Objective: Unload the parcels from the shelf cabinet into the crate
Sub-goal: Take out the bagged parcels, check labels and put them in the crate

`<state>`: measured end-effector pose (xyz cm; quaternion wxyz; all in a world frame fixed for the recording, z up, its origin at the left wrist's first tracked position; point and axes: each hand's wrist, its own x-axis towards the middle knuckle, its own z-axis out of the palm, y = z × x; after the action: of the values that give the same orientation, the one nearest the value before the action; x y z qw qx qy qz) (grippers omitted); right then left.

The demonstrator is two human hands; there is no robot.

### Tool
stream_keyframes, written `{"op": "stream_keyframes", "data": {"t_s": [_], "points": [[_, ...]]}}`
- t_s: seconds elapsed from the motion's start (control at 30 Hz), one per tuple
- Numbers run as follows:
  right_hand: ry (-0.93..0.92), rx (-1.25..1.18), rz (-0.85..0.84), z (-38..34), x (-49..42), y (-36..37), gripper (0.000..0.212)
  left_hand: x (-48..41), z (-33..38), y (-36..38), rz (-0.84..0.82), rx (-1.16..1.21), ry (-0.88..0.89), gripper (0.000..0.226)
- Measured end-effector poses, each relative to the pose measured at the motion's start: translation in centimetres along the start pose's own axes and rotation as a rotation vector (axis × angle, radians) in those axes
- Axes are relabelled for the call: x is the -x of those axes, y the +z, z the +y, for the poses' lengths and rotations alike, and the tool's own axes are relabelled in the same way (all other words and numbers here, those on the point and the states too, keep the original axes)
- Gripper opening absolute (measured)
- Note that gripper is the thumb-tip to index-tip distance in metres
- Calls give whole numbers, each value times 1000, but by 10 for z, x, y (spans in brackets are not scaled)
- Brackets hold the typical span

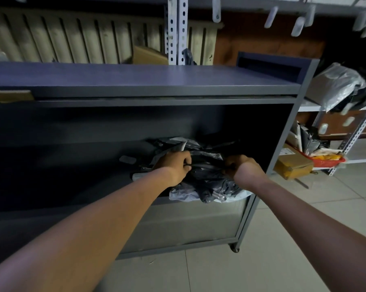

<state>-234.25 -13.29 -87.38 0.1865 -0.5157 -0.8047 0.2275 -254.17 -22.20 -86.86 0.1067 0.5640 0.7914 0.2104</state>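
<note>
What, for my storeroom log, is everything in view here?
shelf cabinet: one, dark grey, centre.
parcels: heap, count unclear, grey and black bags, cabinet shelf's right end.
cardboard box: one, brown, behind the cabinet top.
ribbed panel: one, cream, back wall, left.
slotted uprights: two, white, behind the cabinet.
side rack: one, white, far right.
bagged parcels: several, grey, side rack's upper shelf.
yellow box: one, low beside the cabinet's right end.
red tray: one, side rack's low shelf.
floor tiles: pale, lower right.
left hand: one, grips the heap's left side.
right hand: one, grips the heap's right side.
</note>
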Motion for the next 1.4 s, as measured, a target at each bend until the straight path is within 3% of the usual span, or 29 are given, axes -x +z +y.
{"op": "stream_keyframes", "data": {"t_s": [0.27,0.43,0.53,0.7,0.83,0.97,1.1,1.3,1.4], "points": [[-31,2,-60,2,32,-2,17,39,-3,4,-37,-77,16,16],[-79,-53,-74,3,47,-1,5,43,6,6,-50,-90,6,54],[-93,-32,-91,4,50,-2,6,38,13,11,-61,-69,50,48],[-67,295,-126,7,43,1,39,41,18,12,49,-2,94,43],[-56,309,-145,-6,34,9,54,43,13,6,83,24,157,42],[-68,322,-112,-21,28,14,59,43,-2,0,96,50,169,38],[-80,407,-59,-29,26,16,45,43,-6,-5,15,19,180,31],[-27,205,132,-19,20,10,48,30,-8,-18,-37,381,-91,58],[-66,117,212,-12,17,8,54,13,-16,-16,29,329,-134,35]]}}
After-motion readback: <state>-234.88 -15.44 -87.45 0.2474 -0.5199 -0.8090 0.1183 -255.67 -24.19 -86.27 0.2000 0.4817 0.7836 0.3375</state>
